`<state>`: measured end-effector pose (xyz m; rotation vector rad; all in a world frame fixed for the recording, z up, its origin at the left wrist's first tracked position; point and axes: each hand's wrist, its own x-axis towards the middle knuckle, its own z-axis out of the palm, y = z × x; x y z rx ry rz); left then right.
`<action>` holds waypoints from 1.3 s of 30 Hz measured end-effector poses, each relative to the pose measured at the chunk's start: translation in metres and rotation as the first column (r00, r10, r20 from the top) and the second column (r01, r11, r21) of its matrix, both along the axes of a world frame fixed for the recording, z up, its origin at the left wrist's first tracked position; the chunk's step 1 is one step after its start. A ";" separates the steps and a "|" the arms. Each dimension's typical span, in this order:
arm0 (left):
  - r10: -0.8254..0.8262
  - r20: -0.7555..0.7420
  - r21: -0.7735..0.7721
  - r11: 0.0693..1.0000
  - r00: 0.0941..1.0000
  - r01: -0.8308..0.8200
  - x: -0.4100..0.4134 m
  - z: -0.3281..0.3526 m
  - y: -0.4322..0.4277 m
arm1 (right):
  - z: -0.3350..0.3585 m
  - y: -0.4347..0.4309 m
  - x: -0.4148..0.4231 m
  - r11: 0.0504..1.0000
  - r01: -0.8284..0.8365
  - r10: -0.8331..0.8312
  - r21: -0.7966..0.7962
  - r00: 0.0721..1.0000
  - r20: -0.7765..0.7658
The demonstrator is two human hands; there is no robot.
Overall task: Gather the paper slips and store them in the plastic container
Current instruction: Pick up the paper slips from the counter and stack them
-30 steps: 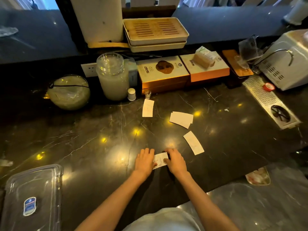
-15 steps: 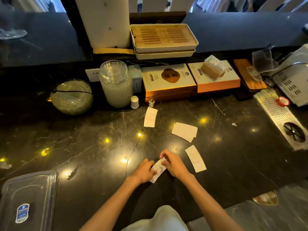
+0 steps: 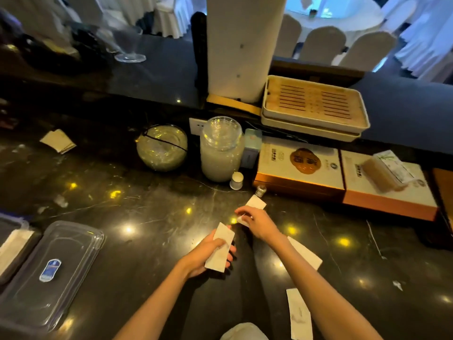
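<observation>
Left hand point(image 3: 208, 253): closed around one collected slip point(image 3: 220, 246), held above the counter point(image 3: 147, 229).
Right hand point(image 3: 257, 223): just ahead of the left, fingertips pinching the far slip point(image 3: 255, 206) at its near end; the slip seems half lifted.
Slips left lying: one wide slip point(image 3: 306, 252) partly under the right forearm; one narrow slip point(image 3: 300, 315) nearer the body, right of that arm; a folded stack point(image 3: 58, 141) far to the left of both hands, possibly more slips.
Plastic container point(image 3: 49, 273): well left of the left hand, clear lid on, no slips seen inside.
Progress: early; one slip in hand, a second being taken, nothing stored.
Remaining: the other slips, then opening and filling the container.
</observation>
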<state>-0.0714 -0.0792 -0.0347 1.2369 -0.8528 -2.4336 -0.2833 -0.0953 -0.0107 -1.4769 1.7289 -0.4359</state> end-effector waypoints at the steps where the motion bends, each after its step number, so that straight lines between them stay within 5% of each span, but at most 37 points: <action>1: 0.055 -0.012 0.007 0.998 0.998 -0.055 0.000 0.001 -0.003 | -0.003 -0.011 -0.007 0.999 -0.032 0.032 -0.007 0.995 -0.090; 7: 0.260 -0.051 0.078 0.964 0.964 -0.255 0.004 0.004 -0.009 | -0.024 -0.039 -0.023 0.915 -0.380 0.391 0.136 0.755 -0.526; 15: 0.212 -0.099 0.228 0.956 0.972 -0.186 0.013 0.005 -0.001 | -0.035 0.001 -0.022 0.957 -0.287 0.220 0.032 0.653 -0.724; 17: 0.148 -0.099 0.226 0.966 0.984 -0.123 0.015 0.004 0.003 | -0.036 0.020 -0.029 0.992 -0.121 0.111 0.022 0.801 -0.589; 19: 0.097 -0.102 0.242 0.968 0.990 -0.070 0.014 0.007 0.007 | -0.036 0.041 -0.037 0.964 0.261 -0.245 0.051 0.948 -0.205; 22: 0.003 -0.083 0.251 0.968 0.997 0.018 0.009 0.013 0.014 | -0.022 0.077 -0.043 0.755 0.619 -0.656 0.218 0.707 0.264; 25: -0.199 -0.080 0.256 0.943 0.977 0.213 -0.001 0.020 0.019 | 0.008 0.096 -0.038 0.883 0.444 -0.464 0.150 0.784 0.413; 29: -0.440 -0.213 0.265 0.834 0.872 0.485 -0.027 0.035 0.027 | 0.059 0.100 -0.011 0.999 -0.028 0.040 -0.041 0.948 0.314; 32: -0.463 -0.302 0.267 0.798 0.833 0.540 -0.043 0.047 0.036 | 0.070 0.104 0.001 0.984 -0.158 0.170 -0.080 0.968 0.185; 35: -0.360 -0.343 0.268 0.847 0.867 0.458 -0.047 0.056 0.047 | 0.066 0.116 0.001 0.958 -0.251 0.234 -0.136 0.964 -0.129; 37: -0.284 -0.355 0.270 0.881 0.890 0.389 -0.049 0.061 0.053 | 0.066 0.127 0.000 0.957 -0.147 0.130 -0.249 0.988 -0.084; 39: -0.204 -0.335 0.248 0.923 0.920 0.295 -0.050 0.064 0.055 | 0.069 0.142 -0.009 0.903 0.225 -0.184 -0.366 0.972 0.144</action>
